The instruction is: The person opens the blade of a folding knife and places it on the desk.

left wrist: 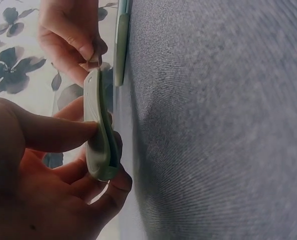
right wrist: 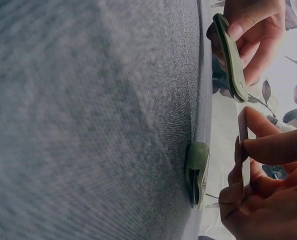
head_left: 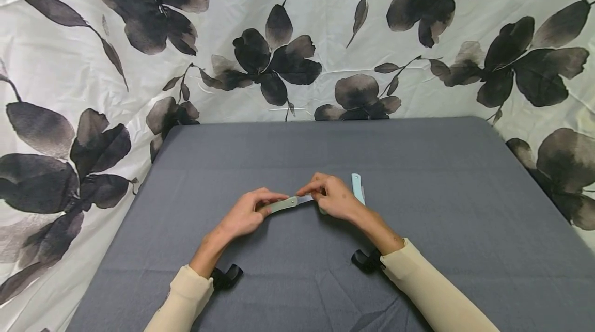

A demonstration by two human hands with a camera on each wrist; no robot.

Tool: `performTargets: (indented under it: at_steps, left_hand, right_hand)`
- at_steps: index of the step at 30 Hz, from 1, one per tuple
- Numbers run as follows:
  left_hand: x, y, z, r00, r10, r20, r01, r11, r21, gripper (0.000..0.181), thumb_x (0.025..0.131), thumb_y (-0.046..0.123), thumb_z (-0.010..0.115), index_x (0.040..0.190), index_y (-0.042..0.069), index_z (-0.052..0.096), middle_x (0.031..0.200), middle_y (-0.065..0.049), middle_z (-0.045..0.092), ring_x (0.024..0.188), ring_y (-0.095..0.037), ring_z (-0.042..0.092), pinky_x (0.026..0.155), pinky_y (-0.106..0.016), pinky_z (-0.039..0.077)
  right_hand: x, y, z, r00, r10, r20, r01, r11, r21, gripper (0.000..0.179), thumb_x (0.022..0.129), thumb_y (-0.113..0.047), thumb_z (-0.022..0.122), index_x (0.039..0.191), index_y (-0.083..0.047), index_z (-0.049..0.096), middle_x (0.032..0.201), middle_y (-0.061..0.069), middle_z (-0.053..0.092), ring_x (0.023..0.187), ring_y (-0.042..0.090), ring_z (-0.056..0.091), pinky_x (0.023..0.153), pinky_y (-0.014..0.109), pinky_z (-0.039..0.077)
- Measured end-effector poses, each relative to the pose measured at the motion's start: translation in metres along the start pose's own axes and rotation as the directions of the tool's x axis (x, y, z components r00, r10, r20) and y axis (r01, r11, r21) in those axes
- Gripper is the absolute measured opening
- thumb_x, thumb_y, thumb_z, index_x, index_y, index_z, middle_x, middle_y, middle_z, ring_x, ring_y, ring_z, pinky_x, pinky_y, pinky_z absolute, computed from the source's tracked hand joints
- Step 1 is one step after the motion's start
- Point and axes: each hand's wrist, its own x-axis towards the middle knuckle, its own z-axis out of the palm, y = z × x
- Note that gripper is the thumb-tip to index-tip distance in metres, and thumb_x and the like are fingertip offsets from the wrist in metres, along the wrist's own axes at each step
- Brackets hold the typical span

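Note:
My left hand (head_left: pixel 248 212) grips the pale green handle of a folding knife (head_left: pixel 284 204), thumb on one side and fingers on the other. In the left wrist view the handle (left wrist: pixel 94 127) shows a dark slot along its edge. Its metal blade (head_left: pixel 304 199) stands out of the handle, and my right hand (head_left: pixel 337 199) pinches it between thumb and fingers. The right wrist view shows the blade (right wrist: pixel 245 172) flat against those fingers. The knife is held just above the table. Below the right hand lies a second green-handled piece (right wrist: pixel 197 170), mostly hidden in the head view.
A light blue folding knife (head_left: pixel 357 187) lies just beyond the right wrist, with a bit of blade showing beside its handle. Grey cloth (head_left: pixel 418 167) covers the table. Floral fabric (head_left: pixel 279 99) hangs behind and at the sides. Black straps (head_left: pixel 228 276) are on both wrists.

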Motion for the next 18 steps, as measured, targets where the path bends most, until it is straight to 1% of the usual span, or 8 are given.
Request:
performTargets:
  at_steps: [4,8,10,12,15,18]
  left_hand:
    - [-0.001,0.001,-0.001,1.0,0.003,0.008,-0.003,1.0,0.002,0.049,0.096,-0.006,0.059,0.133,0.023,0.073,0.119,-0.004,0.071,0.101,-0.018,0.062,0.086,-0.035,0.05]
    - [-0.001,0.002,-0.001,1.0,0.004,0.007,-0.004,1.0,0.0,0.049,0.097,-0.006,0.059,0.134,0.022,0.071,0.121,-0.005,0.071,0.1,-0.017,0.063,0.084,-0.033,0.05]
    - [0.0,0.002,0.0,1.0,0.003,0.002,-0.003,1.0,-0.002,0.048,0.097,-0.005,0.06,0.135,0.023,0.07,0.12,-0.006,0.071,0.097,-0.016,0.063,0.082,-0.031,0.051]
    - [0.001,0.001,0.001,1.0,0.004,-0.005,-0.004,1.0,-0.009,0.047,0.097,-0.004,0.062,0.134,0.023,0.07,0.118,-0.005,0.07,0.096,-0.016,0.062,0.08,-0.029,0.051]
    - [0.001,-0.001,0.003,1.0,0.007,-0.019,-0.007,0.999,-0.035,0.044,0.097,-0.001,0.066,0.134,0.022,0.07,0.115,-0.004,0.071,0.098,-0.016,0.063,0.079,-0.028,0.052]
    - [0.0,-0.004,0.006,1.0,0.005,-0.027,-0.007,0.998,-0.065,0.043,0.097,0.002,0.068,0.135,0.021,0.069,0.115,-0.005,0.071,0.1,-0.017,0.064,0.08,-0.027,0.054]
  right_hand:
    - [0.0,-0.001,-0.001,1.0,-0.011,-0.002,0.011,1.0,-0.007,0.039,0.097,0.007,0.053,0.109,-0.014,0.084,0.085,0.004,0.061,0.069,0.013,0.045,0.063,0.023,0.037]
    - [0.003,0.0,-0.002,1.0,-0.022,-0.016,0.022,1.0,-0.008,0.038,0.097,0.007,0.055,0.108,-0.015,0.083,0.089,0.009,0.064,0.071,0.013,0.046,0.064,0.024,0.038]
    - [0.004,0.0,-0.003,1.0,-0.014,-0.025,0.014,1.0,0.004,0.036,0.098,0.005,0.056,0.109,-0.016,0.083,0.094,0.012,0.067,0.073,0.015,0.048,0.066,0.025,0.039]
    - [0.006,0.0,-0.005,1.0,-0.006,-0.03,0.007,1.0,0.022,0.032,0.099,0.002,0.058,0.11,-0.016,0.082,0.102,0.013,0.07,0.077,0.016,0.053,0.069,0.027,0.043]
    - [0.008,0.0,-0.006,0.999,0.016,-0.043,-0.013,0.998,0.063,0.027,0.1,-0.002,0.061,0.113,-0.016,0.081,0.113,0.011,0.073,0.086,0.02,0.063,0.075,0.031,0.051]
    - [0.011,0.0,-0.007,0.997,0.036,-0.063,-0.029,0.992,0.12,0.024,0.1,-0.005,0.064,0.116,-0.014,0.08,0.12,0.009,0.074,0.094,0.024,0.07,0.08,0.032,0.055]
